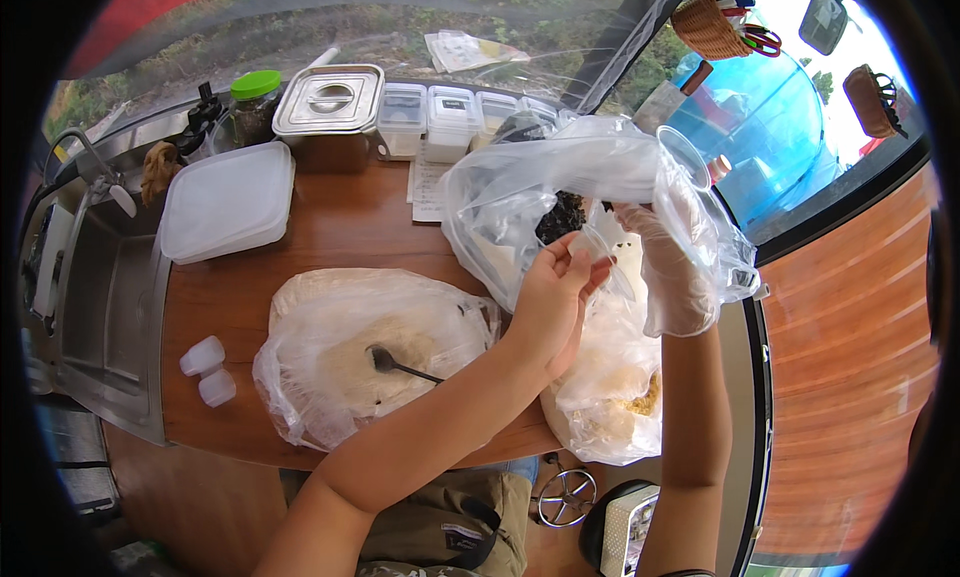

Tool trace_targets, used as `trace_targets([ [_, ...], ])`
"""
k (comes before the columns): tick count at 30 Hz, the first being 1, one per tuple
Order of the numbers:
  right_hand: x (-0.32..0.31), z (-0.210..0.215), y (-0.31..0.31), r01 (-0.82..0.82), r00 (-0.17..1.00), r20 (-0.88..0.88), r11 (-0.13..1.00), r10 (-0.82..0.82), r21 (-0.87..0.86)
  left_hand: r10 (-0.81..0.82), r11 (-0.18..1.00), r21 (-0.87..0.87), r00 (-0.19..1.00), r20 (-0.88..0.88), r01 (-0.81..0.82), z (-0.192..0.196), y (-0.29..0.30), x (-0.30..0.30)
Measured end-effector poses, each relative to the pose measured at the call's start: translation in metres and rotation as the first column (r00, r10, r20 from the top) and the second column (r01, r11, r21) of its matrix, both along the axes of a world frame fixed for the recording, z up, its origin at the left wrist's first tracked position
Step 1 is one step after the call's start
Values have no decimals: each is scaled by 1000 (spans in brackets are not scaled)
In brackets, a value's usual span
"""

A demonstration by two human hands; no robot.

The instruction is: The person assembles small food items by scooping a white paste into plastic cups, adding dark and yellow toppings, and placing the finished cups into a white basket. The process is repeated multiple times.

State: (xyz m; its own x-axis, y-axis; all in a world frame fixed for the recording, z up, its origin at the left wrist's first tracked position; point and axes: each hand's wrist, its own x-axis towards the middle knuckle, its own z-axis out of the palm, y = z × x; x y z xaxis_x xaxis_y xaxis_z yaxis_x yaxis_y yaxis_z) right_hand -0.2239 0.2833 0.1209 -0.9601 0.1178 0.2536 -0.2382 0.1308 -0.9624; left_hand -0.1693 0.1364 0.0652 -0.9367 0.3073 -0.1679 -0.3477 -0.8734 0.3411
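My bare left hand [562,285] pinches a small clear plastic container [610,267] at the mouth of a big clear plastic bag [500,192]. Dark, crinkled dried flakes [562,217] lie inside that bag. In a thin clear glove, my right hand [678,262] reaches in among the bag's folds, its fingers curled close to the container. What those fingers hold is hidden. Beneath both hands is another plastic bag [600,407] with yellowish crumbs in it. Left of my left forearm, an opened bag of pale powder [350,322] has a black spoon [384,359] resting in it.
Two small translucent containers [203,357] sit near the sink [110,307] at left. Behind them are white lids [228,202], a green-lidded jar [256,102], a lidded steel box [330,102] and several clear tubs [403,117]. A wicker basket [708,27] hangs at upper right.
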Motion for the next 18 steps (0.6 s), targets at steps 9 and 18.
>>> trace_targets([
  [9,20,16,0,-182,975,165,962,149,206,84,996,37,996,43,-86,-8,10,-13],
  [18,-29,-42,-1,-222,975,-19,974,223,54,86,996,13,996,35,-86,-13,-6,2],
])
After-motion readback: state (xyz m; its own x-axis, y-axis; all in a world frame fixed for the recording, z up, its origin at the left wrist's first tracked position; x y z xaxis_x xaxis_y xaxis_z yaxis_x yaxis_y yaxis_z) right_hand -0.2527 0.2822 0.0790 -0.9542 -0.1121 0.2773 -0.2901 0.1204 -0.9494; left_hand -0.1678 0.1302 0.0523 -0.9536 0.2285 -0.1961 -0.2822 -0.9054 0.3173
